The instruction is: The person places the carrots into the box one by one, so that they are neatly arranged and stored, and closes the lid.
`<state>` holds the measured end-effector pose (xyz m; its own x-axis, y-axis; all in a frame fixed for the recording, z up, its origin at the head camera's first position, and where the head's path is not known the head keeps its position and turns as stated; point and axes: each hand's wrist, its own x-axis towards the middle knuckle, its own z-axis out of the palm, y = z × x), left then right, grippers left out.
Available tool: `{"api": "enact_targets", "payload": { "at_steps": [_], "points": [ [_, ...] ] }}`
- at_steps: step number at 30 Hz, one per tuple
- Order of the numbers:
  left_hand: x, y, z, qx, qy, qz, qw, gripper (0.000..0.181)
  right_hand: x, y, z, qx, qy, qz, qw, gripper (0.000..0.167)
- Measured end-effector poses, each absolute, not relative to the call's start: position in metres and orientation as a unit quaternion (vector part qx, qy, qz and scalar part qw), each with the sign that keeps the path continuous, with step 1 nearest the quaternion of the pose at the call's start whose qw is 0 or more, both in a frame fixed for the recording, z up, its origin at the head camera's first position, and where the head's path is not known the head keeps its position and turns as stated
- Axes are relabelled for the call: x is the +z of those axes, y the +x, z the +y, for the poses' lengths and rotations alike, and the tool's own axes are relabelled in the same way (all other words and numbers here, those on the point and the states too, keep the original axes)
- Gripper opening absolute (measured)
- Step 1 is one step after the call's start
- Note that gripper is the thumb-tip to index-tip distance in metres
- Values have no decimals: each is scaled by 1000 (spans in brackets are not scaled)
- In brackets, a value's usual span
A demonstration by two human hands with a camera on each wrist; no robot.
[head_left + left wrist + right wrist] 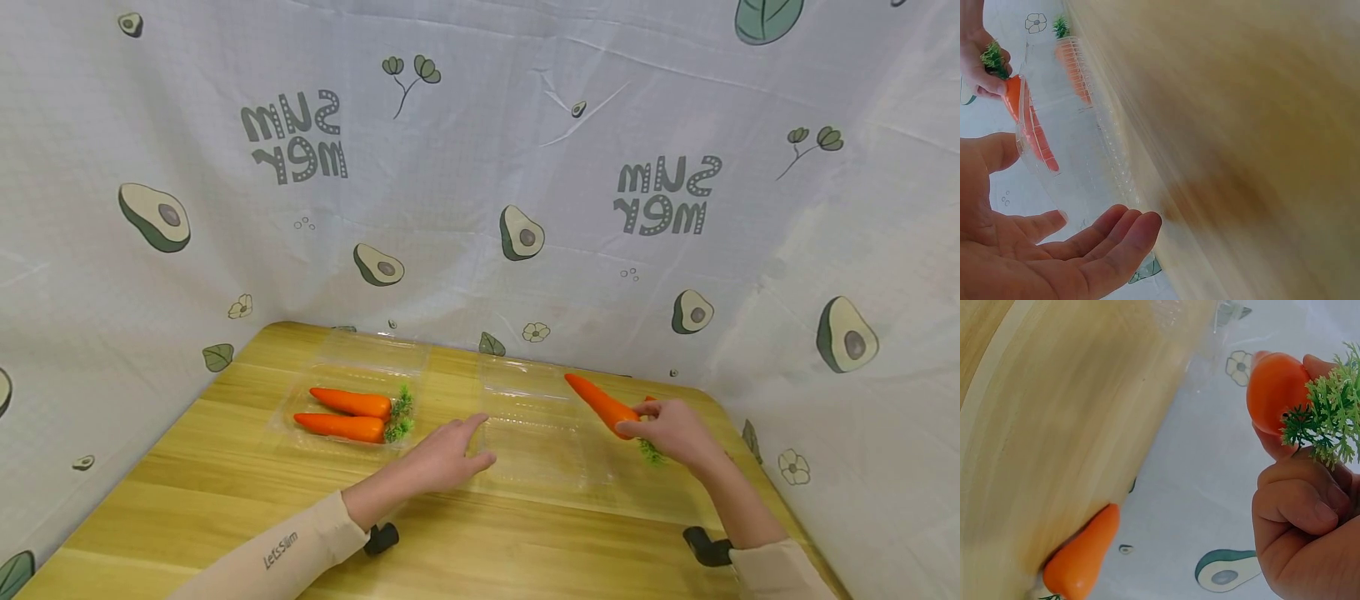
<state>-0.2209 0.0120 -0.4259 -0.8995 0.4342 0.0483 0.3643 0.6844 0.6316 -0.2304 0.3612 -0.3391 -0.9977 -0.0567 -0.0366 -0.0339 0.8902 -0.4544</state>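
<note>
My right hand (675, 432) pinches an orange toy carrot (596, 402) near its leafy end, off the table, its tip pointing to the far left. A second carrot (1082, 556) lies on the table beneath that hand, mostly hidden in the head view. An open clear plastic box (532, 454) stands in the middle. Beside its left edge is my left hand (447, 457), fingers loosely extended and holding nothing; whether they touch the box I cannot tell. Further left, another clear box (288, 404) holds two carrots (341, 427) side by side, green tops to the right.
Both boxes have raised or folded-back lids (375, 350) at the back. A white curtain (450, 167) with avocado prints hangs behind and beside the wooden table (187, 475). Black straps or mounts (381, 539) show at my wrists.
</note>
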Motion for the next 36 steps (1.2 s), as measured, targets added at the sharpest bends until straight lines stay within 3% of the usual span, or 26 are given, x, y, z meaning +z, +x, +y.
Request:
{"api": "enact_targets", "payload": {
  "at_steps": [25, 36],
  "points": [
    [-424, -220, 12, 329, 218, 917, 57, 70, -338, -234, 344, -254, -65, 964, 52, 61],
    [-424, -221, 12, 328, 217, 917, 59, 69, -341, -240, 340, -254, -108, 958, 72, 45]
  ]
}}
